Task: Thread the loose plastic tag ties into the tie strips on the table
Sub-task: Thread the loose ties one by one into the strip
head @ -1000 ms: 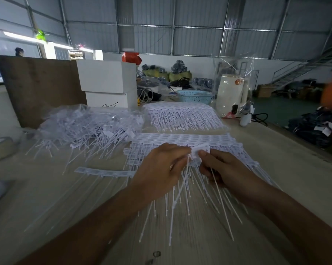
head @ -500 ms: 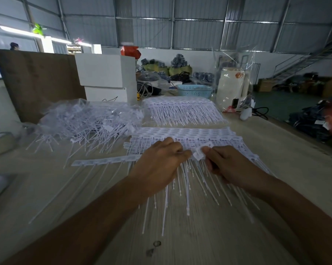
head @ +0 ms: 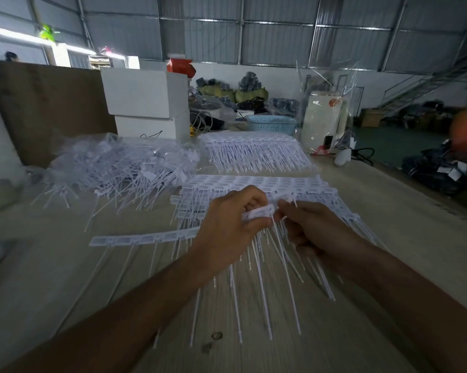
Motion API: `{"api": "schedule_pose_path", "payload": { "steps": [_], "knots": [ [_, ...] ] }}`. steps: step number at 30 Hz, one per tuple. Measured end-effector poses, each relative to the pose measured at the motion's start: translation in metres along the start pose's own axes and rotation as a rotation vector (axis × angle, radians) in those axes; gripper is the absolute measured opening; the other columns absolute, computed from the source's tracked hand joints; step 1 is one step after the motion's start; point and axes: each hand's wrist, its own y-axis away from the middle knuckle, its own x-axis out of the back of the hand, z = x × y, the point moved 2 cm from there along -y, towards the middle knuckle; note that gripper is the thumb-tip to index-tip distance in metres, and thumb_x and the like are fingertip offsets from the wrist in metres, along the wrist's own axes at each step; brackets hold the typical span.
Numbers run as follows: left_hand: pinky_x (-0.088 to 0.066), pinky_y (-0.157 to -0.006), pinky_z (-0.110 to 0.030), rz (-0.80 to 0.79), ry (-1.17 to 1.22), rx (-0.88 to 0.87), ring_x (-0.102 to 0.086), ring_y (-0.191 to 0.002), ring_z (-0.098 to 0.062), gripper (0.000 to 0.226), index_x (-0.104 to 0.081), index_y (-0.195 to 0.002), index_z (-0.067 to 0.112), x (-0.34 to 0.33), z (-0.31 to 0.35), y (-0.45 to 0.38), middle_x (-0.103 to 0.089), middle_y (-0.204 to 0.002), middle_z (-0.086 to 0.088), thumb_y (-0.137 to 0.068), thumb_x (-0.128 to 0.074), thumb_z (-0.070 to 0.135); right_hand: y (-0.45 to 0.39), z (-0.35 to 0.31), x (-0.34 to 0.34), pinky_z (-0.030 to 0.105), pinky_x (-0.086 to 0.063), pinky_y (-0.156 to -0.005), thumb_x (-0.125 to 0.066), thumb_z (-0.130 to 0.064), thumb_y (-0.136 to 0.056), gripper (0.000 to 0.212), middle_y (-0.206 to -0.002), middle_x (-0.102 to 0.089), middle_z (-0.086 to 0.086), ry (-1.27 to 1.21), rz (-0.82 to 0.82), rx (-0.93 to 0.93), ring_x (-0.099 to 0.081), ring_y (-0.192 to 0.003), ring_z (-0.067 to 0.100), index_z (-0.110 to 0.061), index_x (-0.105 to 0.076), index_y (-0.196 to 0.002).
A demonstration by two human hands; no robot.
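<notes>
A white tie strip lies across the table, its left end bare and its thin tails pointing toward me. My left hand grips the strip's right part, fingers curled round its tab heads. Just to the right, my right hand pinches a loose tag tie at the strip's end; several tails hang down between both hands. Behind them lies a stack of filled tie strips. A heap of loose tag ties sits at the left.
Another stack of filled strips lies farther back. White boxes, a brown board, a blue basket and a wrapped white appliance stand along the table's far side. The table's right edge borders a green floor.
The strip's held end has lifted a little and my hands have drawn closer together over the stack. The view tilted slightly upward.
</notes>
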Motion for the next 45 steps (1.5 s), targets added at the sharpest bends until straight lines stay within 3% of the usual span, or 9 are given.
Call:
{"api": "schedule_pose_path", "payload": {
  "steps": [4,8,13,19,25,31,36,42,45],
  "knots": [
    [-0.048,-0.069,-0.021,-0.032,0.015,-0.030,-0.064,-0.080,-0.007,0.025,-0.066,-0.091,0.014,-0.002,0.003,0.001,-0.069,-0.082,0.008,-0.076,-0.084,0.022,0.003,0.000,-0.007,0.020,-0.021,-0.041,-0.065,-0.046,-0.092,0.040,-0.054,-0.033,-0.007,-0.034,-0.075,-0.010,-0.029,-0.044,0.006,-0.027,-0.059,-0.057],
    [-0.050,-0.078,-0.015,-0.124,0.041,-0.027,-0.066,-0.090,-0.001,0.020,-0.067,-0.106,0.015,0.006,-0.003,-0.003,-0.072,-0.094,0.008,-0.090,-0.073,0.025,-0.001,-0.002,0.000,0.019,-0.024,-0.037,-0.064,-0.037,-0.094,0.034,-0.053,-0.032,-0.005,-0.114,-0.004,-0.002,-0.029,-0.042,0.005,-0.015,-0.068,-0.068],
    [-0.055,-0.084,-0.039,-0.239,-0.155,0.018,-0.065,-0.100,-0.012,0.035,-0.061,-0.125,0.024,0.014,-0.020,-0.003,-0.070,-0.109,0.007,-0.091,-0.070,0.020,-0.008,0.004,0.006,0.020,-0.024,-0.035,-0.062,-0.040,-0.095,0.036,-0.058,-0.028,-0.002,-0.138,0.091,-0.048,-0.026,-0.043,0.007,-0.007,-0.070,-0.082],
    [-0.052,-0.076,-0.039,-0.136,-0.323,-0.033,-0.060,-0.091,-0.012,0.021,-0.065,-0.107,0.031,0.013,-0.013,0.000,-0.068,-0.098,0.011,-0.087,-0.066,0.038,-0.007,0.006,-0.001,0.020,-0.024,-0.036,-0.069,-0.046,-0.089,0.037,-0.057,-0.027,-0.004,-0.089,0.017,-0.069,-0.026,-0.045,0.009,-0.012,-0.073,-0.077],
    [-0.051,-0.080,-0.040,-0.123,-0.338,-0.080,-0.059,-0.100,-0.018,0.026,-0.069,-0.111,0.024,0.016,-0.014,0.001,-0.070,-0.104,0.006,-0.092,-0.060,0.038,-0.004,0.003,-0.004,0.020,-0.028,-0.038,-0.063,-0.037,-0.096,0.034,-0.049,-0.031,-0.006,0.008,0.007,0.048,-0.029,-0.040,0.007,-0.013,-0.068,-0.073],
    [-0.052,-0.076,-0.042,-0.191,-0.242,-0.071,-0.064,-0.090,-0.020,0.027,-0.073,-0.105,0.019,0.015,-0.021,-0.002,-0.072,-0.098,0.004,-0.099,-0.053,0.036,-0.002,0.000,-0.004,0.022,-0.027,-0.043,-0.060,-0.036,-0.097,0.034,-0.046,-0.034,-0.005,0.156,0.012,0.193,-0.029,-0.041,0.010,-0.015,-0.068,-0.072],
    [-0.053,-0.069,-0.039,-0.149,-0.119,-0.030,-0.066,-0.079,-0.012,0.013,-0.075,-0.096,0.016,0.013,-0.022,-0.001,-0.073,-0.087,0.006,-0.098,-0.064,0.022,-0.001,-0.001,-0.003,0.023,-0.027,-0.043,-0.059,-0.037,-0.097,0.033,-0.048,-0.034,-0.005,0.171,-0.016,0.226,-0.029,-0.042,0.010,-0.016,-0.067,-0.072],
    [-0.052,-0.071,-0.036,-0.186,0.016,0.076,-0.067,-0.069,-0.017,0.021,-0.075,-0.080,0.011,0.012,-0.020,0.001,-0.072,-0.076,0.001,-0.097,-0.063,0.015,-0.001,-0.004,-0.003,0.019,-0.029,-0.048,-0.062,-0.028,-0.097,0.038,-0.054,-0.035,-0.011,0.377,0.020,0.387,-0.033,-0.048,0.005,-0.002,-0.051,-0.072],
    [-0.053,-0.071,-0.034,-0.158,0.076,0.094,-0.068,-0.068,-0.014,0.016,-0.076,-0.084,0.007,0.014,-0.018,0.001,-0.073,-0.076,-0.003,-0.095,-0.065,0.012,-0.001,-0.003,-0.003,0.015,-0.029,-0.049,-0.061,-0.029,-0.097,0.040,-0.057,-0.038,-0.008,0.414,0.061,0.423,-0.035,-0.049,0.002,0.005,-0.054,-0.077]
  ]
}}
